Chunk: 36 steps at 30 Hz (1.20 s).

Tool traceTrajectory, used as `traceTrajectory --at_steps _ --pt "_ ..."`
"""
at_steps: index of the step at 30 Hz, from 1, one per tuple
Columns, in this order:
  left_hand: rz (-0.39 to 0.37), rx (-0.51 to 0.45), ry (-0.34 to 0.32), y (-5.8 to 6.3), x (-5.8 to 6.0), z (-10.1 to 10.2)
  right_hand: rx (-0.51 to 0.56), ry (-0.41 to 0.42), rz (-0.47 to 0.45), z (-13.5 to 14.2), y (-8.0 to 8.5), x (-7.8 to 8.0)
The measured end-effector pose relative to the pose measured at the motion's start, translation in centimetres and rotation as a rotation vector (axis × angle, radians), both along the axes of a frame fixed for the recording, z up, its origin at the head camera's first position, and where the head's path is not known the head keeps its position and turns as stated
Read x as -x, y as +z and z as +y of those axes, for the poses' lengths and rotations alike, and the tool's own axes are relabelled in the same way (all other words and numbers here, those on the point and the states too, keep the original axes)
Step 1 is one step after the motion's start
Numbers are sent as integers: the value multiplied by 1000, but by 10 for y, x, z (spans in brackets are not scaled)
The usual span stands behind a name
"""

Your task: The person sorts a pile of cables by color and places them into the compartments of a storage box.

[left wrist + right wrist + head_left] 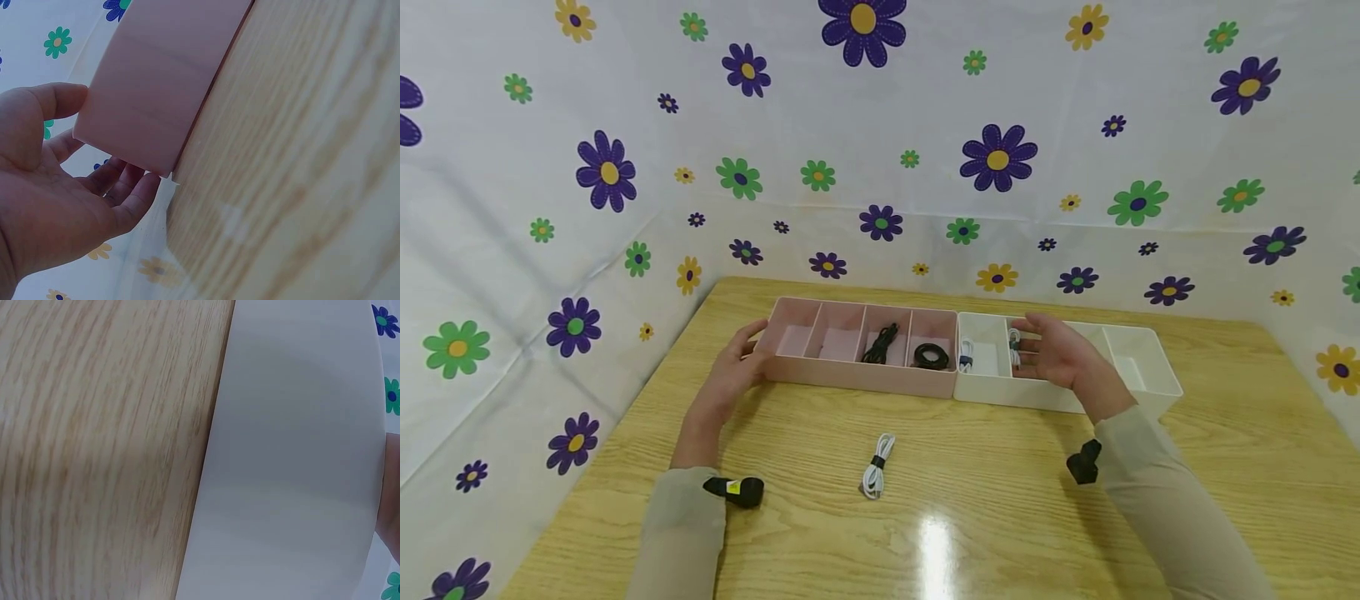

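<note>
At the left end of the pink divided box (857, 375), my left hand (733, 367) touches the short side. In the left wrist view its thumb (65, 100) meets the box's upper edge, and the other fingers lie along the end wall. My right hand (1056, 350) reaches over the front wall of the white divided box (1037, 394), fingers loosely extended into a compartment. Right at those fingers, a bundled white cable (1015, 346) leans, partly hidden. Another white cable (966, 356) with a dark tie sits in the compartment to its left.
The pink box holds a black cable (882, 343) and a coiled black cable (931, 357) in neighbouring compartments. In front of the boxes, a white cable (877, 467) with a black tie lies on the wooden table (805, 517). Flowered cloth (925, 108) hangs behind.
</note>
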<state>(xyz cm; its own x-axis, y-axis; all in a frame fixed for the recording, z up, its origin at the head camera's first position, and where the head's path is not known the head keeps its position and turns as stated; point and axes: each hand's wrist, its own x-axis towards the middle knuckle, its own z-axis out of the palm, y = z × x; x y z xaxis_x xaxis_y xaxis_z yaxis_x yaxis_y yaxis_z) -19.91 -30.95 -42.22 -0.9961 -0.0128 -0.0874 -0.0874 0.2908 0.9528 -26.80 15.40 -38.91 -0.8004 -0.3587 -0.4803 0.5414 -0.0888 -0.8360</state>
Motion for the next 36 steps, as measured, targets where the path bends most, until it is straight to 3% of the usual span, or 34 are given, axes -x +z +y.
traceTrajectory --at_steps 9,20,36 --pt "8 1 4 -1 0 1 -82 -1 18 -2 -2 2" --pt "12 14 -4 -1 1 0 -255 29 53 -10 -2 5" --pt "9 33 -2 2 -1 1 -286 43 46 -14 4 5"
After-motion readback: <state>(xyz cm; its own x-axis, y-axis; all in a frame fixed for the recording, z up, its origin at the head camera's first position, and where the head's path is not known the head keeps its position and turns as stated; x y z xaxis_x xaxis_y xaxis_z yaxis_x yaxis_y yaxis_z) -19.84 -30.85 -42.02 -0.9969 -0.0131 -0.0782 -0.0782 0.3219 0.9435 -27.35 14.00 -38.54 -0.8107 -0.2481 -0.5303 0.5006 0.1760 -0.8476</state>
